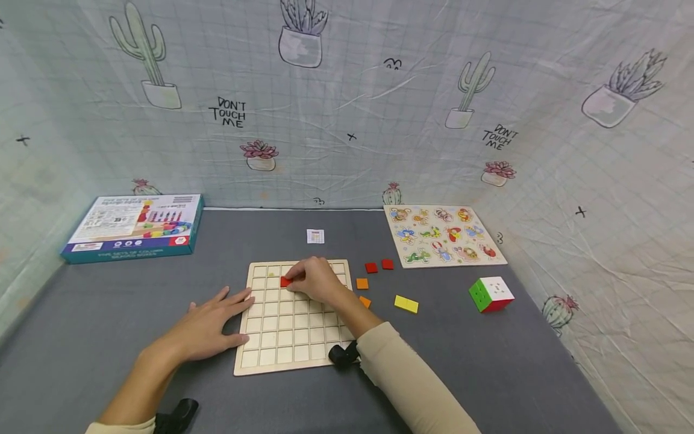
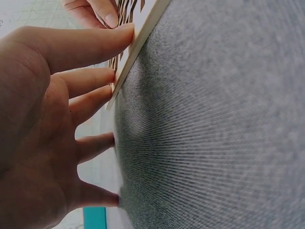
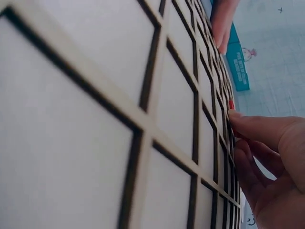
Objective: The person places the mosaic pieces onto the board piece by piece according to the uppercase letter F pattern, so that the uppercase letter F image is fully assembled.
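A pale wooden grid board (image 1: 268, 340) lies on the grey table, its square cells framed by thin raised strips. My right hand (image 1: 316, 279) reaches over its upper part and pinches a red square tile (image 1: 285, 281) at a cell in the upper rows. In the right wrist view, red (image 3: 231, 104) shows right by the thumb tip. My left hand (image 1: 208, 322) has its fingers spread and rests at the board's left edge; thumb and nearest fingertips touch the rim in the left wrist view.
Right of the board lie red tiles (image 1: 371, 267), orange tiles (image 1: 362, 283) and yellow tiles (image 1: 406, 304). Farther right are an insect puzzle board (image 1: 434, 256) and a puzzle cube (image 1: 491, 294). A flat teal box (image 1: 132, 229) sits back left; a small printed card (image 1: 315, 236) lies behind the board.
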Demonstrator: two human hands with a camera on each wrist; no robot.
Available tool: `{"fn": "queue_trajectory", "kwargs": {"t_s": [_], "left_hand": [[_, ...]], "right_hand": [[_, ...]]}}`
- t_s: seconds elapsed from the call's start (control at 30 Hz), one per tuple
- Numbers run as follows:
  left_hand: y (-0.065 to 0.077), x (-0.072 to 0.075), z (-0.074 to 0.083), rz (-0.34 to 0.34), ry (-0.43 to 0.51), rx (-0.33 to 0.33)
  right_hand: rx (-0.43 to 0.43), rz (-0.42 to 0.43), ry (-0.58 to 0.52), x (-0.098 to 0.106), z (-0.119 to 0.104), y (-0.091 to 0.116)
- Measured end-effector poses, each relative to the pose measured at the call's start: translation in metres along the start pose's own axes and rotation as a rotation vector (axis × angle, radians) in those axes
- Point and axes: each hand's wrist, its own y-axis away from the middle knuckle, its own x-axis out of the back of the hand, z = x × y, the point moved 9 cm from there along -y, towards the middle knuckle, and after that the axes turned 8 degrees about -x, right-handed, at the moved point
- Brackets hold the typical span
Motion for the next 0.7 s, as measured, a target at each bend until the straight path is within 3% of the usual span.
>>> {"fn": "queue_trajectory", "kwargs": {"t_s": [0.17,0.33,0.7], "left_hand": [[0.000,0.000,0.000,0.008,-0.008,-0.009],[-0.001,0.000,0.000,0.023,-0.013,-0.019],[0.000,0.001,0.000,0.030,-0.019,-0.022]], "right_hand": [[0.052,-0.099,-0.067,0.005,0.000,0.007],[0.088,-0.146,-0.090,0.027,0.006,0.015],[0.108,-0.044,0.090,0.093,0.041,0.034]]}}
